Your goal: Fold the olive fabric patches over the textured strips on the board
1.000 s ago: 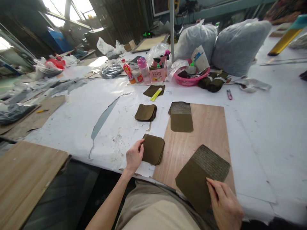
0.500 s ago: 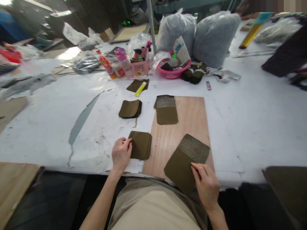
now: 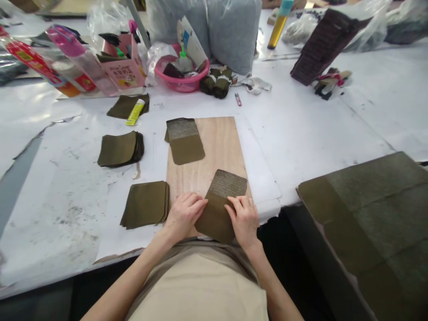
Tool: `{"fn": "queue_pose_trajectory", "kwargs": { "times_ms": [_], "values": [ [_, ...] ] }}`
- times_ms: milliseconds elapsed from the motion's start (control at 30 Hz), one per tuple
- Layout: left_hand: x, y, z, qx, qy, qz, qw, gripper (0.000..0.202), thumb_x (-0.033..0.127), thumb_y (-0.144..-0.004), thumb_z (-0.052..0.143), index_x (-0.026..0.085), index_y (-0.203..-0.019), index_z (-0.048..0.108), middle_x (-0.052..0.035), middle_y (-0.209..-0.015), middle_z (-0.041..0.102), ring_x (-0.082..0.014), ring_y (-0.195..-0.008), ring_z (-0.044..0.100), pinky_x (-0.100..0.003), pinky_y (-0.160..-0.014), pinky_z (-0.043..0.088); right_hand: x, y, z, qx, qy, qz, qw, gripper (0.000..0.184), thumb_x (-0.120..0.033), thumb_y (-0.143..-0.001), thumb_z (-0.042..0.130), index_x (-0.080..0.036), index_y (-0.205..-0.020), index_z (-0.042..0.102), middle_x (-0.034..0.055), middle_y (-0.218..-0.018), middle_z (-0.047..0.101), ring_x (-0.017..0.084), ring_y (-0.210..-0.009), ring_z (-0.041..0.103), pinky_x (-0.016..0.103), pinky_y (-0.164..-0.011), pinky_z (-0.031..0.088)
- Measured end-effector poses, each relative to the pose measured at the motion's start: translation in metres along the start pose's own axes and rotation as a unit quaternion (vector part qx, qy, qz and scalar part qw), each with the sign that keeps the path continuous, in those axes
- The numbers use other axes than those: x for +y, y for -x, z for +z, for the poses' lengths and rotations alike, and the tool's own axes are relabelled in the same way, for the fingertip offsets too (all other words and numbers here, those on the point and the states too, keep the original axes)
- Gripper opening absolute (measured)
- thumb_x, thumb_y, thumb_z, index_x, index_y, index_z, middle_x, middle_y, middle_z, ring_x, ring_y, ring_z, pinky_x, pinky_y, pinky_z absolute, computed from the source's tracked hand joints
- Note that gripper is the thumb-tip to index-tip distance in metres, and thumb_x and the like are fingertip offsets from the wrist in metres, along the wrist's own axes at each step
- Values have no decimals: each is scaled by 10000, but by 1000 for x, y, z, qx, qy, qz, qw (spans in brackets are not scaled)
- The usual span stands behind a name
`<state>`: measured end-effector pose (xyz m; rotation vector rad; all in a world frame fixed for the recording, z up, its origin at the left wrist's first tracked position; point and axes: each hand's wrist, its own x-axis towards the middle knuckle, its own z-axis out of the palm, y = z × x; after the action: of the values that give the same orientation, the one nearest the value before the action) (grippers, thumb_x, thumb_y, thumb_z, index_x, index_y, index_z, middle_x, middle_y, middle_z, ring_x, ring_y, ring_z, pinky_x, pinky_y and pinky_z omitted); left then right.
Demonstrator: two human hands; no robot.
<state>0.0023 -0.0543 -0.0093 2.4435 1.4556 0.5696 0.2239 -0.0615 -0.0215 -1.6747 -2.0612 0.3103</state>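
An olive fabric piece [image 3: 217, 216] with a rough greyish band across its top lies tilted over the near part of a wooden board [image 3: 220, 142]. My left hand [image 3: 183, 214] pinches its left edge. On the opposite edge, the thumb and fingers of my right hand [image 3: 245, 220] close on the cloth just below the band. Farther up the board rests a similar banded piece [image 3: 187, 149], with a corner of another showing beneath. Left of the board sits a stack of olive squares [image 3: 145, 203], and behind it a second stack [image 3: 117, 149].
A yellow tube [image 3: 135, 112] lies on more olive cloth. Behind stand a pink basket [image 3: 180, 84], a pink box [image 3: 125, 71], bottles and full plastic bags [image 3: 230, 35]. Small pink thread snips [image 3: 238, 99] lie beyond the board. A large olive stack [image 3: 364, 214] is at right.
My left hand has left the stack of squares and now grips the left edge of the banded piece. My right hand still holds that piece. The view has turned right.
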Motion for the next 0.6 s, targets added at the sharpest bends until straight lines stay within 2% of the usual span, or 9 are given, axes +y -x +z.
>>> {"fn": "queue_pose_trajectory", "kwargs": {
  "times_ms": [100,200,400,500,600],
  "values": [
    [7,-16,16,-26,6,30,999,218,231,-978,430,177,-1057,626,-63,-950,628,-194,-913,550,-333,-820,461,-3,-5,0,-13,17,6,1000,148,-307,-923,570,-231,-1015,658,60,-950,584,215,-896,506,356,-784,403],
    [5,-20,25,-31,6,18,999,221,249,-982,423,182,-1019,630,-59,-926,609,-191,-892,545,-331,-804,467,-5,-7,0,-22,27,8,999,106,-302,-917,582,-243,-940,667,46,-916,574,205,-866,493,346,-762,390],
    [2,-23,25,-38,31,-17,999,183,264,-972,447,187,-951,611,-46,-908,595,-181,-861,547,-316,-784,477,-6,-8,-3,-5,3,-27,1000,98,-246,-914,586,-242,-861,668,44,-943,597,195,-913,502,345,-806,381],
    [4,-26,22,-54,23,-23,998,181,240,-966,453,191,-1079,585,-40,-921,572,-183,-862,536,-308,-773,480,-3,-7,-2,-2,-26,-61,998,109,-206,-923,560,-238,-877,653,28,-1038,636,193,-1043,508,360,-911,367],
    [6,-30,20,-52,14,-12,998,296,206,-962,444,235,-1243,534,-54,-1024,549,-199,-962,514,-326,-833,478,0,-7,0,-6,-47,-87,995,111,-186,-927,545,-239,-903,640,7,-1038,668,191,-1100,506,375,-980,349]
  ]
}}
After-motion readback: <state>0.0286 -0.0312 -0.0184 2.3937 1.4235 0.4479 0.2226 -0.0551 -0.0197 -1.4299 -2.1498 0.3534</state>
